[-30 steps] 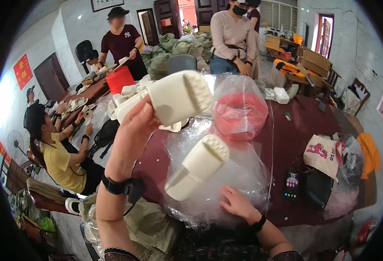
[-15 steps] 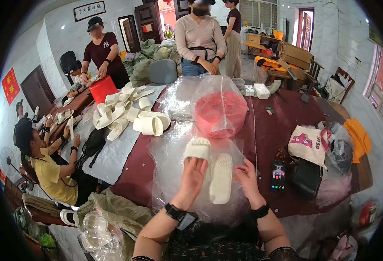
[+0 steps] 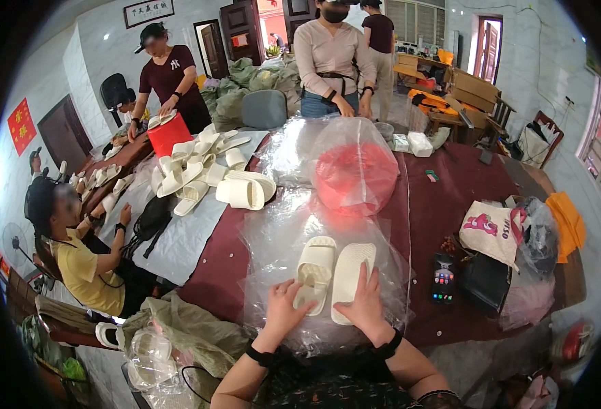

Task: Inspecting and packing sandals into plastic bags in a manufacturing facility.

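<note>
Two cream slide slippers lie side by side on clear plastic bags in front of me. The left slipper faces strap up. The right slipper shows a flat textured face, and no strap is visible on it. My left hand is beside the left slipper's heel end, fingers apart, with its thumb at the edge. Across the lower part of the right slipper, my right hand grips it, fingers along the right side and thumb near the heel end.
Beyond the bags stands a pink round bundle in clear plastic. Piled slippers and a red bucket are at the far left. A phone, black bag and cream pouch lie right. Co-workers are across and left.
My left hand has let go of the left slipper, which now lies lower, beside the other. My right hand has moved onto the right slipper. The view has shifted slightly.
</note>
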`<state>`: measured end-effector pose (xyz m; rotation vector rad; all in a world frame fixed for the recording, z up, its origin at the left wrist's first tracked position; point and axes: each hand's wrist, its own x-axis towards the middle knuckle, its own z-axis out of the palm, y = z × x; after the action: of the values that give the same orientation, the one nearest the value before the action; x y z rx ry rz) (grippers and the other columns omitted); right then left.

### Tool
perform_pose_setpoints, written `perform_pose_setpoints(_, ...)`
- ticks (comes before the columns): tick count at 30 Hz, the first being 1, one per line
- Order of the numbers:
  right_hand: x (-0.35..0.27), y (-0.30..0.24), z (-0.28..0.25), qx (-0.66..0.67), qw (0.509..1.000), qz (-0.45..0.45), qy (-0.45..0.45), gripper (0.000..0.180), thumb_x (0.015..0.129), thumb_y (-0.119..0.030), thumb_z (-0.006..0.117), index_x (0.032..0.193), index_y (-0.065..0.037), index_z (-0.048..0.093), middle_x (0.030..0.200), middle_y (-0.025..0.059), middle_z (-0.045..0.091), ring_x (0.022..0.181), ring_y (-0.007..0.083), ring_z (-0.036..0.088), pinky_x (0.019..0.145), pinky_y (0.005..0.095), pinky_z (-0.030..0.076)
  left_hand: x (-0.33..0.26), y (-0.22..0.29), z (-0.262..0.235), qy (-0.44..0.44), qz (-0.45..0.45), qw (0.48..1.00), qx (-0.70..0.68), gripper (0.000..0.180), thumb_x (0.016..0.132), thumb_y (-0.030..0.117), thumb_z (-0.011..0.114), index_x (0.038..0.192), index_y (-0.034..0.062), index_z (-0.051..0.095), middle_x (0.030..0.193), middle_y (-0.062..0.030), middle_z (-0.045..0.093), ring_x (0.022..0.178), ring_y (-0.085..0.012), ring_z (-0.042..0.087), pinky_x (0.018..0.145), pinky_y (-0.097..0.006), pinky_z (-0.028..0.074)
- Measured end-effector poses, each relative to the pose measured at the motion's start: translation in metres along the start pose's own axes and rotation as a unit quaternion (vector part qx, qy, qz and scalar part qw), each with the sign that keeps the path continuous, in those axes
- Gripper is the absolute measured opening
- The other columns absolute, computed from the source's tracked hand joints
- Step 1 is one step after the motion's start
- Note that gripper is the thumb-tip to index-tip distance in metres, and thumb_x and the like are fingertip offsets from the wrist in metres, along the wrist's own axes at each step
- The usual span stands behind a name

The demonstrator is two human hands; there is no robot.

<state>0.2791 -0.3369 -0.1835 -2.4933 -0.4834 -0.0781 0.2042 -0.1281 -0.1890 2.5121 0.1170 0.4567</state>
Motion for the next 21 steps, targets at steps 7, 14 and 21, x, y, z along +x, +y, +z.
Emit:
perform_pose_setpoints(7, 0.006, -0.011, -0.020, -0.081, 0.997, -0.010, 0.013, 0.107, 0.067, -0.025, 0.081, 0.150, 0.000, 0.018, 0.148, 0.0350, 0.018, 0.135, 0.0525, 0.025, 0.107, 0.0578, 0.032, -0.022, -0.006, 0.013, -0.034, 0.063, 0.995, 0.069, 0.078, 0.071, 0.046, 0.079, 0.136, 0.0115, 0.053, 0.134, -0.0242, 0.051, 0.124, -0.0472, 0.044, 0.106, -0.052, 0.036)
perform_pose_setpoints(14, 0.028, 0.031, -0.011, -0.061, 0.996, -0.017, 0.070, 0.073, 0.080, -0.015, 0.066, 0.143, 0.002, 0.034, 0.146, 0.0298, 0.029, 0.130, 0.0457, 0.035, 0.107, 0.0524, 0.033, -0.023, -0.014, 0.023, -0.033, 0.051, 0.994, 0.088, 0.084, 0.073, 0.048, 0.077, 0.143, 0.0144, 0.044, 0.138, -0.0247, 0.048, 0.128, -0.0492, 0.040, 0.107, -0.053, 0.036)
perform_pose_setpoints(21, 0.043, 0.036, -0.032, 0.255, 0.955, 0.122, -0.088, 0.041, 0.087, -0.018, 0.060, 0.122, 0.002, 0.052, 0.112, 0.0243, 0.059, 0.104, 0.0388, 0.057, 0.088, 0.0433, 0.045, -0.007, -0.032, 0.025, -0.076, 0.073, 0.991, 0.088, 0.088, 0.074, 0.047, 0.076, 0.147, 0.0163, 0.038, 0.144, -0.0250, 0.043, 0.134, -0.0490, 0.035, 0.110, -0.051, 0.033)
